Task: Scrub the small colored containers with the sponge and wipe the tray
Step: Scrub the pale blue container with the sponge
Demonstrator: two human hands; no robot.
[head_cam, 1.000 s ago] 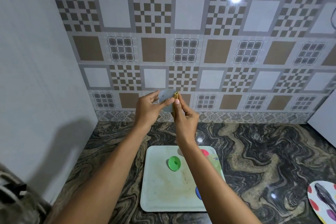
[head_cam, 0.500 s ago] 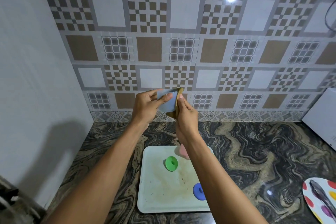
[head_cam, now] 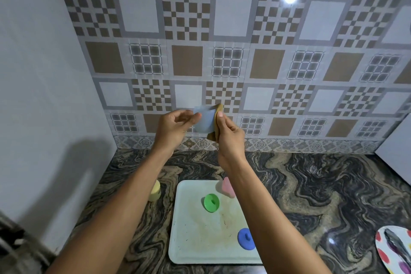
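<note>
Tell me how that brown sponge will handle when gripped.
The thin brown sponge probably flexes easily: it curves round the pale blue container under the right hand. Likely light, since fingertips alone hold it.

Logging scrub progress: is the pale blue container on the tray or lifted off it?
Lifted off: the left hand grips the pale blue container clear of the tray; the right hand holds the sponge against it.

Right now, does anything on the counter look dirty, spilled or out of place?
Yes. The tray has a brownish smear across its middle, between the green piece and the blue piece. A yellow container stands off the tray, on the counter to its left.
</note>
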